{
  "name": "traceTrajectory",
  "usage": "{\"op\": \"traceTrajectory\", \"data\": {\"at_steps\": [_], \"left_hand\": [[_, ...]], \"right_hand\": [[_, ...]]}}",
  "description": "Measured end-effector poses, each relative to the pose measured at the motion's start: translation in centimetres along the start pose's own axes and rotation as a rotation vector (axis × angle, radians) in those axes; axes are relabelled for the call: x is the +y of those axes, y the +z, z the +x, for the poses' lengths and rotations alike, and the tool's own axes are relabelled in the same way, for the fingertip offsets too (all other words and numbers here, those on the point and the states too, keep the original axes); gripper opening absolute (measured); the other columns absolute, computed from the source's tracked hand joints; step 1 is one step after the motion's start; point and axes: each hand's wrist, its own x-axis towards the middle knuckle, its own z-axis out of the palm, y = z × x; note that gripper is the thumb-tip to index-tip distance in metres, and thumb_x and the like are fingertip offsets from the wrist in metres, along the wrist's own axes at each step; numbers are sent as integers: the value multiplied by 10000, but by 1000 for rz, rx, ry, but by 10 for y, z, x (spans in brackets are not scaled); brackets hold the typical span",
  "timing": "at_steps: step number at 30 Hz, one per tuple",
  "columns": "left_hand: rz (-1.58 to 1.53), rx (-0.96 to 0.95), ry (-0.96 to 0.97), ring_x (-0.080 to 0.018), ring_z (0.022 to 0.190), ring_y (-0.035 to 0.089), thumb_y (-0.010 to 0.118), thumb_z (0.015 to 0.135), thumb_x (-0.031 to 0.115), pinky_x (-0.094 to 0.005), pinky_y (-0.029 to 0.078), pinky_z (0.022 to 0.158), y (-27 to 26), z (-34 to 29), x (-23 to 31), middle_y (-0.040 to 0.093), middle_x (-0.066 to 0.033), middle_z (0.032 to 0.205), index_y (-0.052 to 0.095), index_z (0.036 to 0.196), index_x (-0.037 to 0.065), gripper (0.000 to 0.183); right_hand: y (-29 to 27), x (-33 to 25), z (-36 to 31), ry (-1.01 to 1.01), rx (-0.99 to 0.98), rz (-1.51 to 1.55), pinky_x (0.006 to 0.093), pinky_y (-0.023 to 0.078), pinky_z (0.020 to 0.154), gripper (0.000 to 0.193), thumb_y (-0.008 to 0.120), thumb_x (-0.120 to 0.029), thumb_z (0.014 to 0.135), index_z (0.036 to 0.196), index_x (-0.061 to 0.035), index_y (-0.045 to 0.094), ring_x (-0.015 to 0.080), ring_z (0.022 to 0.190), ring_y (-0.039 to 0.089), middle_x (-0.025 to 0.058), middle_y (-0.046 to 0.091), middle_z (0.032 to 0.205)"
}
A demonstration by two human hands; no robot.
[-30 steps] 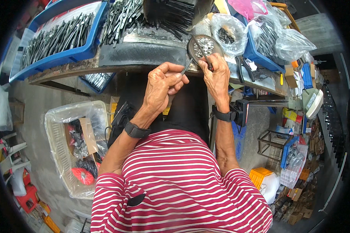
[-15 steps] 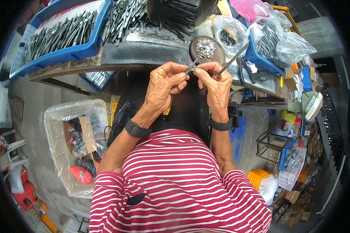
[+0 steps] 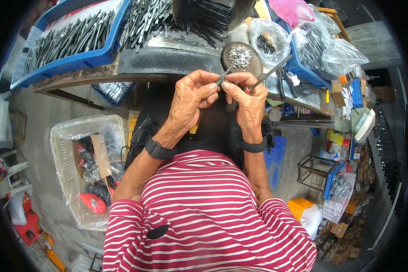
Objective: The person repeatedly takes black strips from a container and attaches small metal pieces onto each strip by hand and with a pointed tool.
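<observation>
My left hand (image 3: 191,96) pinches a slim dark strip (image 3: 225,73) between thumb and fingers, its narrow end pointing up and to the right. Close beside it, my right hand (image 3: 248,100) has its thumb and fingertip at the strip's lower part; any small piece there is hidden. Held in the same right hand is a long thin metal tool (image 3: 275,69) with a bit of red at its base, its shaft slanting up to the right. Just beyond the fingers, a round dark dish (image 3: 225,55) holds many small shiny metal pieces (image 3: 239,57).
Blue trays (image 3: 105,58) of dark strips stand at the bench's left and right. Loose strips (image 3: 145,20) lie heaped between. Black-handled pliers (image 3: 286,84) and a plastic bag of small dark parts (image 3: 268,41) lie right. A cream basket (image 3: 59,158) sits on the floor, left.
My right hand has moved slightly left, its fingertips now against the strip in my left hand. The long metal tool has shifted and tilted a little with it.
</observation>
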Motion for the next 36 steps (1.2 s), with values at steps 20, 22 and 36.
{"op": "traceTrajectory", "data": {"at_steps": [20,22,36], "left_hand": [[-36,-18,-22,-53,563,463,558,777,11,-143,302,438,-3,-2,-1,522,-26,687,543,923,-26,152],[-30,-10,-31,-54,565,462,559,776,9,-143,301,438,-3,-2,1,523,-27,691,541,923,-24,152],[156,-34,89,-27,531,402,503,769,-52,-156,302,448,0,-2,10,499,-2,667,536,874,-25,114]], "right_hand": [[2,6,-2,-86,17,-93,150,364,453,84,668,-15,708,769,-12,609,29,529,471,12,578,676],[0,5,-1,-61,23,-91,149,366,453,98,674,-16,703,767,-11,600,29,531,474,19,578,677],[2,5,11,106,-51,216,183,396,492,306,703,32,635,876,-28,525,79,580,535,49,603,704]]}}
